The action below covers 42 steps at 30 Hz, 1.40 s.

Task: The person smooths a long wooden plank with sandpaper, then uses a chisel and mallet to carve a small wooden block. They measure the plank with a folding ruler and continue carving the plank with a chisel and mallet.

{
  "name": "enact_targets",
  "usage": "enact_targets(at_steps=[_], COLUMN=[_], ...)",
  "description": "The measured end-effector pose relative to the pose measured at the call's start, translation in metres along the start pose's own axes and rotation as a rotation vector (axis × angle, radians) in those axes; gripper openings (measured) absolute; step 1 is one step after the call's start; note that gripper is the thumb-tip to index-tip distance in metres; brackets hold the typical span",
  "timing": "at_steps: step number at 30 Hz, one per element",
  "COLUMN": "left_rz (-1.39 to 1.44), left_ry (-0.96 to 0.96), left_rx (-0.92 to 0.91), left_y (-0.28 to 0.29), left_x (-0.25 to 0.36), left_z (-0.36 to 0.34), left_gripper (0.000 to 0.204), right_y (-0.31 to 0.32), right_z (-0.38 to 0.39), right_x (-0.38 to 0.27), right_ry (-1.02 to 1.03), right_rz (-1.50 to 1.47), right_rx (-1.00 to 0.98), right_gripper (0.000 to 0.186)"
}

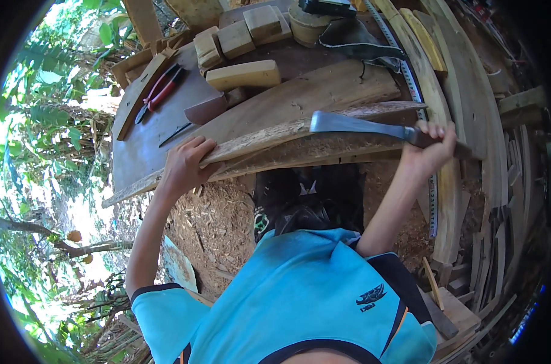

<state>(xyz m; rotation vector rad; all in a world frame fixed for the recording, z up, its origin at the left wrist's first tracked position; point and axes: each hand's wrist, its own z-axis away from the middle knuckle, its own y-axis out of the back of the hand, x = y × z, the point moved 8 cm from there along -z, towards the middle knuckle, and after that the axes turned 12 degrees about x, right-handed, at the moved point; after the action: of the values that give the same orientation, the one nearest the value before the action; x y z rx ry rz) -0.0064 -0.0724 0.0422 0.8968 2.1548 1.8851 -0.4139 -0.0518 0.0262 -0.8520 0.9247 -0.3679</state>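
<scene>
My left hand [189, 162] is closed round a long rough-edged wooden strip [263, 134], toward its left end. The strip slants up to the right across the workbench's near side. In my right hand [432, 144] is the dark handle of a short machete-like blade [357, 125]. Its steel widens toward a squared tip that points left, over the strip. I cannot tell whether the steel touches the wood. Behind the strip lies a broad curved board [324, 91]. Beyond my left hand, a thin dark pointed tool [175, 134] rests on the bench.
Red-handled pliers [161, 91], a sanding block [205, 110], a pale wooden block [244, 75] and several more blocks lie on the bench [130, 159]. A measuring tape [413, 88] runs along the right, beside long curved planks [445, 200]. Wood shavings cover the ground [211, 224].
</scene>
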Motion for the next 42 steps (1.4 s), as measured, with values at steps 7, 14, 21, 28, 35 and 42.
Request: enact_targets(at_steps=[7,14,21,28,35,42], left_rz=[-0.005,-0.021,0.045,0.021,0.019,0.019], left_ry=[-0.017,-0.015,-0.001,-0.019,-0.032,0.007], left_rx=[-0.025,-0.031,-0.047,-0.049,-0.043,-0.037], left_y=[-0.004,-0.002,-0.004,0.000,0.000,0.000], left_x=[-0.004,-0.004,-0.010,-0.012,-0.009,-0.009], left_z=[0.000,0.002,-0.001,-0.005,-0.006,0.001], left_gripper=[0.028,0.029,0.030,0.030,0.028,0.029], right_y=[-0.004,-0.017,-0.024,-0.036,-0.012,-0.032], right_z=[0.004,0.001,0.021,0.057,-0.002,0.029], right_x=[0.002,-0.018,-0.014,0.050,-0.017,0.008], right_ry=[-0.101,0.063,0.053,-0.156,-0.006,-0.077], right_rz=[-0.104,-0.051,-0.065,-0.036,-0.120,-0.048], right_rx=[-0.098,-0.237,-0.228,-0.178,-0.248,-0.238], right_gripper=[0.018,0.022,0.011,0.018,0.020,0.016])
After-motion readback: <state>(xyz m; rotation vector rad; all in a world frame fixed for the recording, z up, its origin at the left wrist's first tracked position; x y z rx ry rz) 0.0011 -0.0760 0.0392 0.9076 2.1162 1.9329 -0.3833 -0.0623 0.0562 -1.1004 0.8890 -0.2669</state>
